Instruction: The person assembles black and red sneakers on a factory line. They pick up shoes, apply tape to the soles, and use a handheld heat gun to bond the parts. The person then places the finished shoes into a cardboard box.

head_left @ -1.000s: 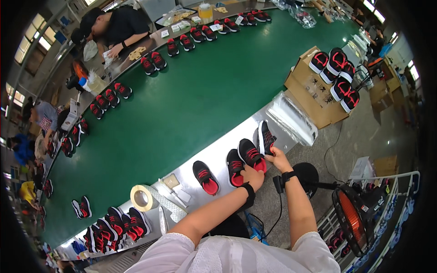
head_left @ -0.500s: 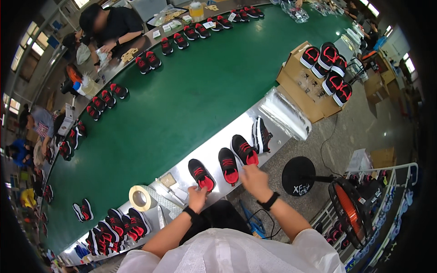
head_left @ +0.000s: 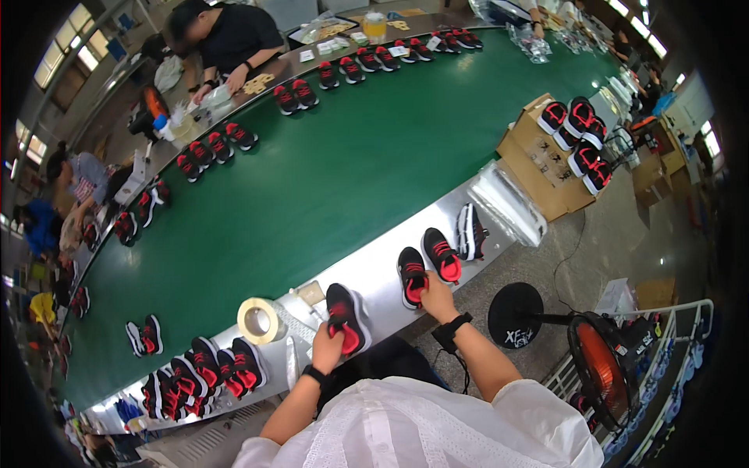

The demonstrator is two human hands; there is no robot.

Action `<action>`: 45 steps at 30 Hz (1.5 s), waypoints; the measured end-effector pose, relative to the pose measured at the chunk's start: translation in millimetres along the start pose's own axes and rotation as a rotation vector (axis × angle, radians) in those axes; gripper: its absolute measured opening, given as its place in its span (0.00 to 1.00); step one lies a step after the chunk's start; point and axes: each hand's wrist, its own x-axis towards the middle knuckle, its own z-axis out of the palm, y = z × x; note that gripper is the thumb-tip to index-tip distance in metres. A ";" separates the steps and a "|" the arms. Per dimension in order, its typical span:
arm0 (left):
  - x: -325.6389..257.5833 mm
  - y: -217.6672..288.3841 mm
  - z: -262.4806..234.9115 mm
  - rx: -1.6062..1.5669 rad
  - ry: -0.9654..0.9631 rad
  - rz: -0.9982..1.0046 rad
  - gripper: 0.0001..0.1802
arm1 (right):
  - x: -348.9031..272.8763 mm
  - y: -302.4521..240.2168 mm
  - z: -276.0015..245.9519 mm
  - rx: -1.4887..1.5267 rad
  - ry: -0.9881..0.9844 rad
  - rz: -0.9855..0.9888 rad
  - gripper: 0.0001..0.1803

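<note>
— Since half a second ago, the nearer black-and-red sneaker (head_left: 349, 306) has shifted toward the wearer and the right hand (head_left: 437, 298) has come across to the middle sneaker (head_left: 411, 269). Going left to right, what worries you?

— First, the sneaker heap (head_left: 207, 360): shoes lean on one another there, so a knock from the left forearm could spill it. Then the roll of white tape (head_left: 276, 316), with a pale strip (head_left: 293, 329) beside it; a swinging toe could snag that

— And the left hand (head_left: 328, 347)?

— Clasped on the nearer sneaker at the side of its red-lined opening. I cannot tell whether the sole is clear of the metal ledge (head_left: 382, 318). Held from one side, the shoe could twist and slip, I'd judge

— How about the right?

— Gripping the middle sneaker at its heel collar. That shoe sits on the ledge, heel toward the near edge, so a careless tug could drop it to the floor or jostle the laced sneaker (head_left: 441, 253) just beside it

— Anything farther right?

— One sneaker (head_left: 470, 232) lies on its side; a shove there could push it into the clear plastic bags (head_left: 511, 207), which look slippery
</note>
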 end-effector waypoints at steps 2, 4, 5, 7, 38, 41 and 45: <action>-36.1 -26.3 -35.2 -0.116 0.116 -0.029 0.15 | -9.8 -10.3 8.3 0.299 -0.063 -0.034 0.25; -74.5 -58.8 -72.6 -0.026 0.290 -0.152 0.14 | -35.8 -65.7 0.0 0.781 -0.374 0.021 0.24; -88.7 -73.3 -87.9 0.074 0.359 -0.214 0.14 | -51.8 -87.0 -4.4 0.900 -0.442 0.046 0.25; -112.6 -104.4 -113.7 0.230 0.479 -0.315 0.16 | -80.2 -129.9 -7.1 0.986 -0.506 0.018 0.25; -166.2 -87.3 -252.1 -0.836 0.287 0.233 0.34 | -259.9 -323.7 85.5 0.801 -0.960 -0.335 0.25; -181.5 -69.9 -234.6 -1.309 0.039 0.269 0.36 | -265.1 -332.0 89.0 0.483 -0.815 -0.572 0.21; -197.5 -76.3 -253.7 -1.117 0.151 0.341 0.37 | -284.3 -354.3 88.8 0.279 -0.336 -0.886 0.13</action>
